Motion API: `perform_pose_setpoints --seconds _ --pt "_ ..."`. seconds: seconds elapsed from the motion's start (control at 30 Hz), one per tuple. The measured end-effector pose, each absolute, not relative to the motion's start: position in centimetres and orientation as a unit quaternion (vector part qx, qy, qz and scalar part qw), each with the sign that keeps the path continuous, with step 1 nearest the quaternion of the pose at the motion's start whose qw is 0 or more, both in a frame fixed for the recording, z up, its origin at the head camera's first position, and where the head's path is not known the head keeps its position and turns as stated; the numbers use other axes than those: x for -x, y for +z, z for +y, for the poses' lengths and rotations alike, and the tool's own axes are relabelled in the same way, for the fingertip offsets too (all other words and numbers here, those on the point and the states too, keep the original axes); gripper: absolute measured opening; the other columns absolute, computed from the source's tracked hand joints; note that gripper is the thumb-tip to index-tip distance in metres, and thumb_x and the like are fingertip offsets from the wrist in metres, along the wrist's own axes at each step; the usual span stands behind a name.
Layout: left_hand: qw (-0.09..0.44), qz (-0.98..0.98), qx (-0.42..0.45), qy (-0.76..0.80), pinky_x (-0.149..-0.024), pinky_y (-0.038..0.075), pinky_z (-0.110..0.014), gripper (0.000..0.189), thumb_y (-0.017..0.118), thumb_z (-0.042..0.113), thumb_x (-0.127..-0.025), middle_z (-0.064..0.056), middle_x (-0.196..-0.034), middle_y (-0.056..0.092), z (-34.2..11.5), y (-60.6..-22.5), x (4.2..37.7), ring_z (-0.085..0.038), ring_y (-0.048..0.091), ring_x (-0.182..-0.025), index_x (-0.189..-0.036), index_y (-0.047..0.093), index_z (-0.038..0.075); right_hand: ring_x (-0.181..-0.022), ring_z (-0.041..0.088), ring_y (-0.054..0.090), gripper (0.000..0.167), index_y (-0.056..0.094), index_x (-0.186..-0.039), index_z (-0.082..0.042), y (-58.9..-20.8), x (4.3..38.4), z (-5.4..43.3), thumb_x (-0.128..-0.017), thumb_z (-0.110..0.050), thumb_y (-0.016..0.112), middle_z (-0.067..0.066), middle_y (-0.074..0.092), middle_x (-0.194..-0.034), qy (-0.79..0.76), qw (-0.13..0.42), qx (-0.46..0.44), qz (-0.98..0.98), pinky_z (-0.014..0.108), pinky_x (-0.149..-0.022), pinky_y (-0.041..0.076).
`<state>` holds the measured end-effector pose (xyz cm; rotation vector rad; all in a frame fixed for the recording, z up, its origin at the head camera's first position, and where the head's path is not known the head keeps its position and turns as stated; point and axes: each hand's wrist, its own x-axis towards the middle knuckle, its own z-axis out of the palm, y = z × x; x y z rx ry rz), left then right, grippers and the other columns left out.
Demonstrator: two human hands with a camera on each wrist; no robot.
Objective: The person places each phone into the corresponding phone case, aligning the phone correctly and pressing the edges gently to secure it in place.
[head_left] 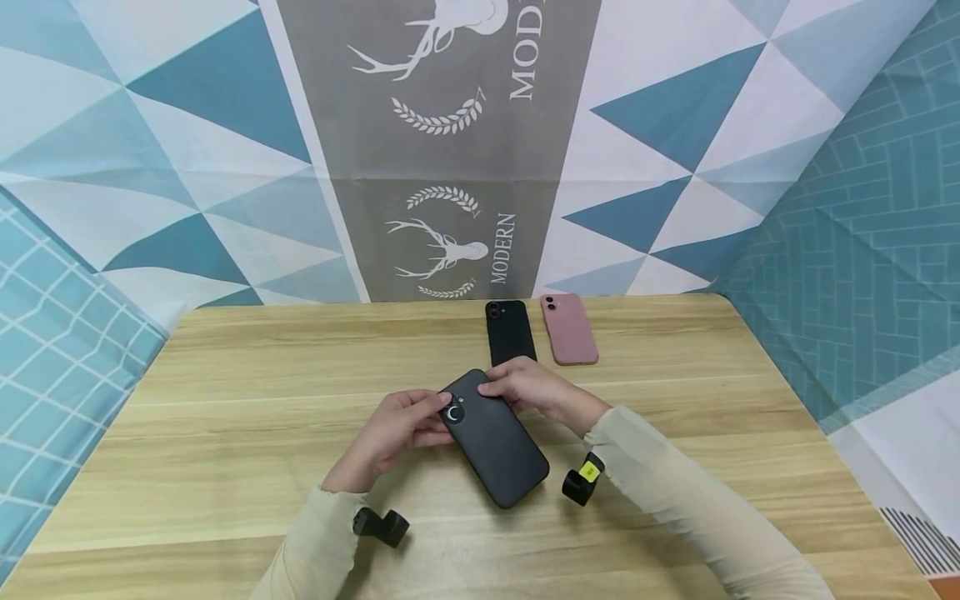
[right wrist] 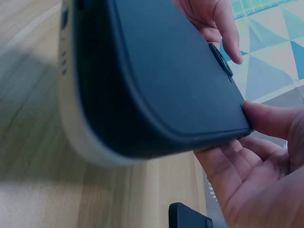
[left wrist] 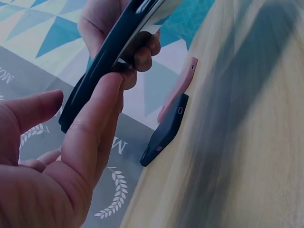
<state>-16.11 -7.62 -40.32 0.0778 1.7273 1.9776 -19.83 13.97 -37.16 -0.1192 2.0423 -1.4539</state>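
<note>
A phone in a black case (head_left: pixel 501 446) is held above the table, back side up, with its round camera ring (head_left: pixel 454 412) toward the far left end. At the near end, the right wrist view shows a pale phone edge (right wrist: pixel 71 114) standing out from the dark case (right wrist: pixel 166 71). My left hand (head_left: pixel 401 429) holds the camera corner, thumb on top and fingers beneath. The right hand (head_left: pixel 536 387) grips the far right corner, its thumb on the back and fingers underneath. Part of the phone's underside is visible in the left wrist view.
Beyond the right hand, a black phone case (head_left: pixel 510 329) lies on the wooden table (head_left: pixel 262 433), its near end partly covered by that hand. To its right lies a pink phone case (head_left: pixel 570 329). Patterned cloth (head_left: pixel 442 150) hangs along the table's far edge.
</note>
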Motion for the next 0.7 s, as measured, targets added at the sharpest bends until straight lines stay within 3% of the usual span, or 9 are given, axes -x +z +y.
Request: perform_pose_setpoints --seconds 0.33,0.7 --pt "0.291 0.638 -0.06 0.71 -0.069 0.059 -0.026 0.045 0.055 0.02 -0.095 0.001 -0.079 0.07 -7.51 -40.46 15.83 -0.01 0.069 -0.071 -0.12 0.05 -0.018 -0.08 0.01 0.062 0.035 0.06 -0.122 0.0 -37.03 19.2 13.73 -0.091 -0.016 0.058 0.009 0.067 -0.106 -0.53 0.333 0.072 0.777 0.029 -0.076 0.056" --pt "0.27 0.639 -0.073 0.716 -0.064 0.058 -0.024 0.042 0.052 0.016 -0.095 0.002 -0.075 0.07 -7.14 -40.65 15.36 -0.01 0.069 -0.067 -0.116 0.049 -0.021 -0.076 0.009 0.062 0.035 0.061 -0.121 0.0 -37.19 18.88 13.7 -0.091 -0.017 0.058 0.009 0.066 -0.105 -0.525 0.336 0.09 0.777 0.028 -0.072 0.056"
